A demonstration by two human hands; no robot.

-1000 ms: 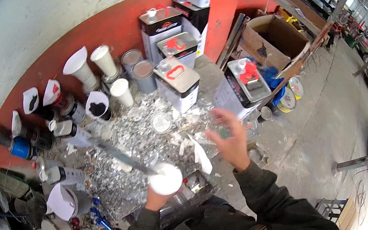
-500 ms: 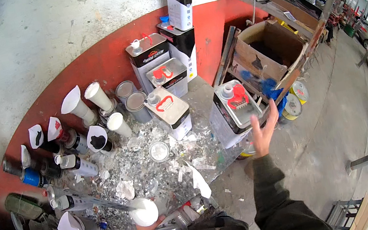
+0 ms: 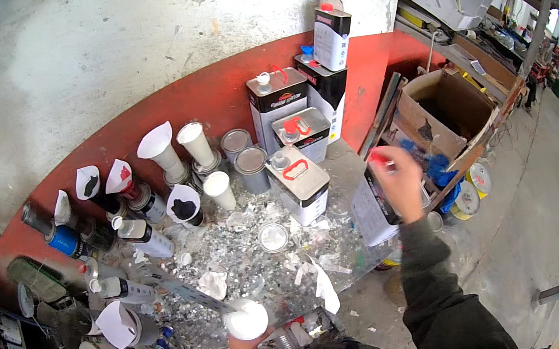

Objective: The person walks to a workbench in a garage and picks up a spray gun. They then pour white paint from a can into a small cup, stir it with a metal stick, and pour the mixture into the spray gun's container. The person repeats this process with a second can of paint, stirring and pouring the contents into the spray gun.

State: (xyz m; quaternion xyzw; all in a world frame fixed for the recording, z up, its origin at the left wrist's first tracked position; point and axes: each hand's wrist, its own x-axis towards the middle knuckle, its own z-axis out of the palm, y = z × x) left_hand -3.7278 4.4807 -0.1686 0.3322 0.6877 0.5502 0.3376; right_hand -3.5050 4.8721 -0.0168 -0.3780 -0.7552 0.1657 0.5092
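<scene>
My left hand [image 3: 244, 347] is wrapped round a white cup [image 3: 247, 321] filled to near the brim with white liquid, low in the middle of the view. A long flat grey stick [image 3: 188, 292] stands tilted in it, leaning left. My right hand [image 3: 403, 182] is over the top of a rectangular metal can [image 3: 370, 212] at the table's right edge. Its fingers are curled round the can's red handle [image 3: 376, 157], which shows partly; the hand hides the rest of the can's top.
Another metal can [image 3: 303, 187] with a red handle stands left of my right hand, with more cans [image 3: 280, 103] behind. Cups with paper cones [image 3: 156, 142] line the wall. A small round lid [image 3: 273, 237] lies on the paint-crusted table [image 3: 237, 275]. A cardboard box [image 3: 446, 104] stands right.
My right hand was spread open beside the can; now it is closed at the red handle. The view has shifted, so the table's things appear farther right and lower.
</scene>
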